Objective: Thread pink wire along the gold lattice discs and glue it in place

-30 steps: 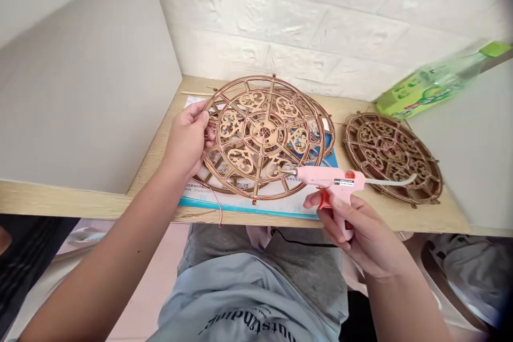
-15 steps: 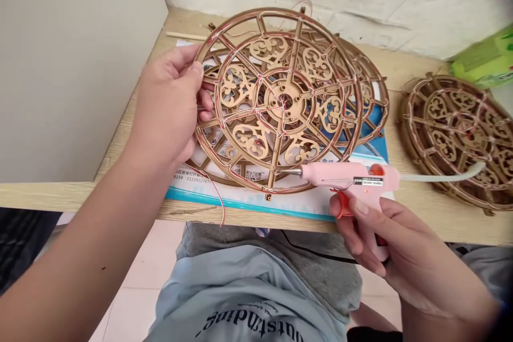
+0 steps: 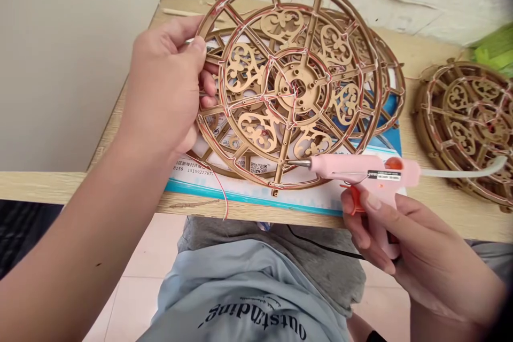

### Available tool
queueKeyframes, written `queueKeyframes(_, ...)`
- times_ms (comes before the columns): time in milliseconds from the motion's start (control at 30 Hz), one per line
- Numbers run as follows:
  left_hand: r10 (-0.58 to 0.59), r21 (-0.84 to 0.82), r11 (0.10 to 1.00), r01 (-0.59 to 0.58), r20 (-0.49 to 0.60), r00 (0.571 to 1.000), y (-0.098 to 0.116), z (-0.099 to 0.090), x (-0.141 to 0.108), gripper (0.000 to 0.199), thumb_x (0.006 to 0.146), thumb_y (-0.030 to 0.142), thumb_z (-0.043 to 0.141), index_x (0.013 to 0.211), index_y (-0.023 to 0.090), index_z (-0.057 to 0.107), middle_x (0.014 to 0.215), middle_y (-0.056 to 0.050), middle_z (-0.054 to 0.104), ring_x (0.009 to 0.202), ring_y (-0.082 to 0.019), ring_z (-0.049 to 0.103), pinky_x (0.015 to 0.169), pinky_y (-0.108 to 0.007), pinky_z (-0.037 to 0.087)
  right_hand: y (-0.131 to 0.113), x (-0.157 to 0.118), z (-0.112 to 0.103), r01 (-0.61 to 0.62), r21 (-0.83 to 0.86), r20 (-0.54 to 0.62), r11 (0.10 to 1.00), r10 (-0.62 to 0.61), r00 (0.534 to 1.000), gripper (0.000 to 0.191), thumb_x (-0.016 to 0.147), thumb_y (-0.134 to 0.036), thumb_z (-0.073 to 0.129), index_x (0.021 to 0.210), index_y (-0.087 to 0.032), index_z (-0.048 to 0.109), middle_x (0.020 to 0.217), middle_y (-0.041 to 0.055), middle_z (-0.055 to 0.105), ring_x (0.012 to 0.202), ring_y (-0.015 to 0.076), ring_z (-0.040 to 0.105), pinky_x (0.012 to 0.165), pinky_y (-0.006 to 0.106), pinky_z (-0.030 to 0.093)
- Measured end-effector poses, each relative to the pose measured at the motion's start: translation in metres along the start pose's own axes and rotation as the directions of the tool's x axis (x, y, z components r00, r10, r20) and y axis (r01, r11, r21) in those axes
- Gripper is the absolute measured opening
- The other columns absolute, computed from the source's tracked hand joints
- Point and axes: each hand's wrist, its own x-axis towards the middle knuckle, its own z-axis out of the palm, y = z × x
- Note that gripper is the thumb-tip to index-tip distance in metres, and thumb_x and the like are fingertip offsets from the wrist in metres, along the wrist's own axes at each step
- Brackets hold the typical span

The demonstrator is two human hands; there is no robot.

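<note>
My left hand grips the left rim of a round golden-brown openwork frame, which is tilted up over another similar frame. Thin red and white wires run along its rings and spokes, and one loose end hangs at the table's front edge. Closed around the handle of a pink glue gun is my right hand, with fingers by the orange trigger. The metal nozzle points left and meets or nearly meets the lower spoke. A white glue stick sticks out of the gun's back.
More wired round frames are stacked on the right of the wooden table. A green package lies behind them. White and blue printed sheeting lies under the held frame. A grey panel stands at the left.
The view has shifted slightly, and the held frame appears higher, larger and more upright. The glue gun's nozzle remains by the same lower spoke.
</note>
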Motion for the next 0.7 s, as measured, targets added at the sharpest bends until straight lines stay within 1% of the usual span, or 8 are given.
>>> queueKeyframes(100,0.008,0.004,1.000,-0.008,-0.005,1.000,-0.001,-0.001,0.001,0.036,0.097,-0.001,0.050,0.101,0.013,0.083,0.059,0.000,0.050,0.040,-0.006,0.037,0.030,-0.017,0.022,0.002,0.000,0.001,0.020,-0.017,-0.013,1.000,-0.020,1.000,0.049,0.092,-0.067,0.079,0.079,-0.021,0.076,0.072,0.0037,0.065,0.041,0.0063,0.046,0.043,0.024,0.027)
queueKeyframes(167,0.005,0.005,1.000,-0.005,0.000,1.000,0.000,-0.001,0.001,0.036,0.098,0.000,0.050,0.102,0.013,0.083,0.059,0.000,0.050,0.041,-0.006,0.037,0.031,-0.016,0.023,0.003,0.000,0.001,0.053,-0.031,-0.027,0.998,-0.054,0.998,0.058,0.094,-0.066,0.078,0.064,-0.018,0.067,0.069,0.0040,0.063,0.041,0.0058,0.045,0.044,0.025,0.026)
queueKeyframes(233,-0.003,0.009,1.000,0.003,0.009,1.000,0.000,-0.001,-0.001,0.035,0.100,0.001,0.049,0.104,0.012,0.082,0.060,0.000,0.050,0.042,-0.006,0.038,0.032,-0.016,0.025,0.002,-0.001,0.001,0.078,-0.048,-0.029,0.996,-0.080,0.996,0.069,0.095,-0.065,0.078,0.052,-0.016,0.055,0.066,0.0048,0.062,0.042,0.0053,0.044,0.044,0.026,0.025)
queueKeyframes(300,-0.007,0.013,1.000,0.006,0.020,1.000,0.002,-0.001,-0.003,0.034,0.102,0.002,0.049,0.107,0.011,0.081,0.062,0.000,0.051,0.044,-0.005,0.040,0.033,-0.014,0.027,0.002,-0.001,-0.002,0.083,-0.064,-0.023,0.994,-0.085,0.996,0.073,0.095,-0.065,0.077,0.049,-0.016,0.049,0.062,0.0048,0.060,0.042,0.0056,0.042,0.044,0.027,0.024)
queueKeyframes(367,-0.006,0.014,1.000,0.006,0.017,1.000,0.002,-0.001,-0.003,0.034,0.103,0.001,0.048,0.109,0.010,0.080,0.062,0.001,0.051,0.044,-0.005,0.041,0.033,-0.014,0.027,0.003,-0.002,-0.005,0.075,-0.079,-0.018,0.994,-0.077,0.997,0.071,0.096,-0.065,0.076,0.050,-0.017,0.051,0.059,0.0044,0.059,0.043,0.0063,0.041,0.045,0.027,0.025)
queueKeyframes(500,-0.008,0.031,0.999,0.008,0.012,1.000,0.002,-0.001,-0.002,0.035,0.102,0.000,0.048,0.107,0.012,0.081,0.062,0.001,0.052,0.043,-0.006,0.041,0.033,-0.015,0.026,0.007,-0.001,-0.010,0.056,-0.105,-0.027,0.993,-0.059,0.998,0.070,0.098,-0.065,0.074,0.051,-0.018,0.050,0.061,0.0051,0.062,0.045,0.0068,0.040,0.048,0.028,0.028)
queueKeyframes(667,0.012,0.049,0.999,-0.012,0.005,1.000,0.000,-0.001,-0.001,0.034,0.101,0.002,0.049,0.107,0.012,0.081,0.062,0.000,0.052,0.043,-0.006,0.041,0.033,-0.016,0.026,0.009,0.000,-0.009,0.028,-0.131,-0.006,0.991,-0.029,1.000,0.056,0.101,-0.065,0.069,0.068,-0.020,0.068,0.057,0.0026,0.058,0.046,0.0082,0.036,0.048,0.029,0.025)
queueKeyframes(700,0.016,0.056,0.998,-0.016,0.003,1.000,-0.001,-0.001,-0.001,0.034,0.101,0.002,0.050,0.106,0.013,0.082,0.062,0.000,0.053,0.043,-0.006,0.041,0.033,-0.017,0.025,0.009,0.000,-0.009,0.022,-0.133,0.001,0.991,-0.022,1.000,0.055,0.102,-0.065,0.069,0.070,-0.021,0.069,0.057,0.0022,0.057,0.046,0.0082,0.035,0.048,0.029,0.024)
